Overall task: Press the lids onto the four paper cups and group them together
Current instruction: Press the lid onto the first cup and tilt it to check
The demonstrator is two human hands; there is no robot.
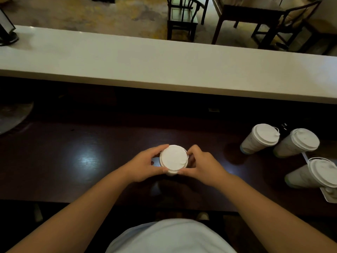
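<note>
A white paper cup stands on the dark wooden counter (82, 161), seen from above, so its white lid (174, 157) hides most of it. My left hand (145, 165) wraps the lid's left rim, and my right hand (202, 165) wraps its right rim, thumbs near the front edge. Three more white cups, each with a lid on, stand close together at the right: one at the back (259, 138), one beside it (297, 143), and one nearer me (315, 175).
A raised pale ledge (164, 66) runs across behind the counter. A flat white tray corner (328, 196) lies at the right edge, by the nearest cup. A round grey object (12, 115) sits at the far left. Dark chairs and a table stand beyond the ledge.
</note>
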